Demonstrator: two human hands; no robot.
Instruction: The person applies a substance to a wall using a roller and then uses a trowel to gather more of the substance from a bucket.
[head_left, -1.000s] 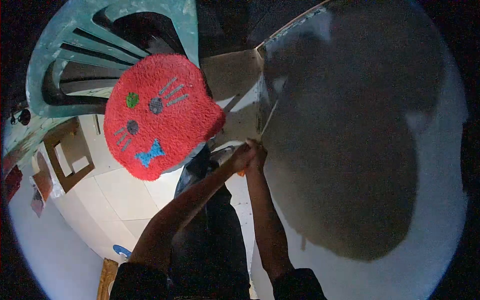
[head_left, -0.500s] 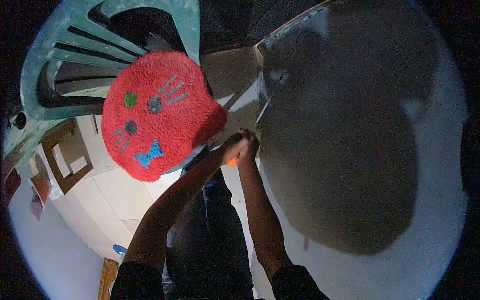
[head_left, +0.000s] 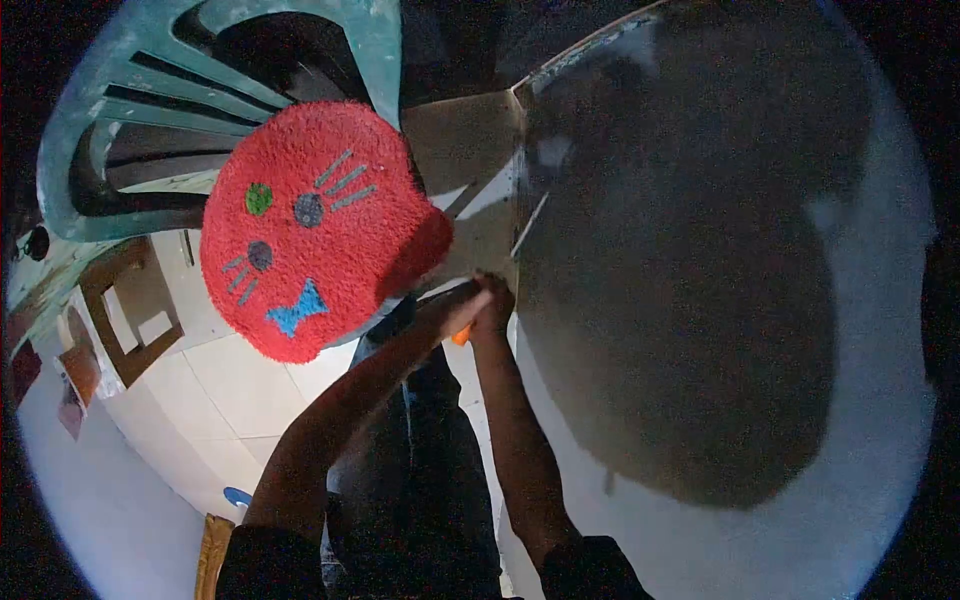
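Head view: two hands, the left hand (head_left: 461,309) and right hand (head_left: 492,305), meet with fingers clamped on one orange piece (head_left: 461,336); only its short, bright end shows, just below them. Near them, one fluffy red cushion (head_left: 335,235) sits on one green chair (head_left: 375,50), beside one shadowed wall (head_left: 690,300).

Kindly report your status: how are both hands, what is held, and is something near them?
Left hand and right hand closed together. Orange object in grip, mostly hidden. Red cushion on green chair nearby, not covering hands.
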